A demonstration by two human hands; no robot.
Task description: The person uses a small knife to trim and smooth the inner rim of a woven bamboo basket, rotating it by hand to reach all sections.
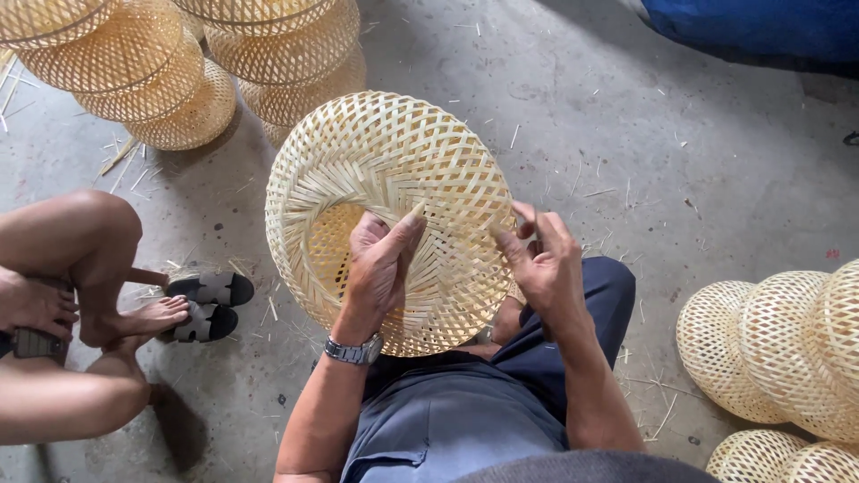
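A round woven bamboo basket [394, 152], pale yellow with an open lattice weave, rests tilted against my knee with its opening turned toward the lower left. My left hand [380, 264], with a metal watch on the wrist, lies flat against the basket's wall near the rim and holds a loose bamboo strip between thumb and fingers. My right hand [546, 264] grips the basket's right edge with the fingers curled over the weave. I sit low in dark blue trousers.
Stacks of similar woven baskets stand at the top left [134, 63], top middle [295, 45] and lower right [787, 349]. Another person's bare legs [80, 268] and black sandals [210, 304] are at the left. Bamboo slivers litter the concrete floor. A blue sheet [761, 22] lies at the top right.
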